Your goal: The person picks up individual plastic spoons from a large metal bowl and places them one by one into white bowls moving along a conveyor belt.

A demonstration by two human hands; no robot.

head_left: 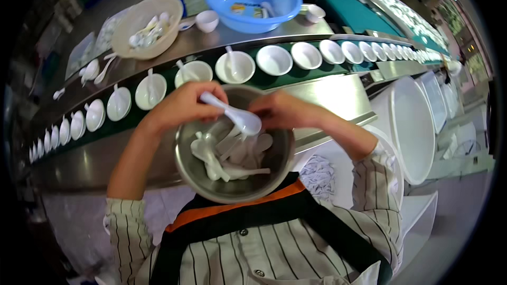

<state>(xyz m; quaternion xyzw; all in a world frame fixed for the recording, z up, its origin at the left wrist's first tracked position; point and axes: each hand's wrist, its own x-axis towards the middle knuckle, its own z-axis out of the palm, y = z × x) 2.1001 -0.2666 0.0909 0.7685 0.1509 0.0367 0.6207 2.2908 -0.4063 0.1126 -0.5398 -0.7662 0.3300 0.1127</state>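
- While it lies across the far rim of the metal bowl, the white plastic spoon is the item in hand: its handle end sits in the left hand, and its scoop points toward the right hand.
- Long axis of the spoon: it runs from the left hand, down and across, to the right hand, roughly along the bowl's far rim; the scoop end hangs just over the bowl's mouth.
- Left hand: fingers closed on the spoon's handle, above the bowl's far-left rim.
- Right hand: above the bowl's far-right rim, fingers curled toward the scoop; whether they pinch it or only touch it cannot be told. Of the two, the left has the surer hold.
- Metal bowl: held close against the person's chest, holding a loose heap of white spoons below the held one.
- Beyond the bowl: a green conveyor belt carrying a row of white bowls; those to the bowl's left each hold a spoon, while those to its right appear empty.
- Farther beyond the metal bowl, past the belt: a beige bowl of spoons to the left and a blue basin straight ahead.
- To the right of the metal bowl: white tubs.
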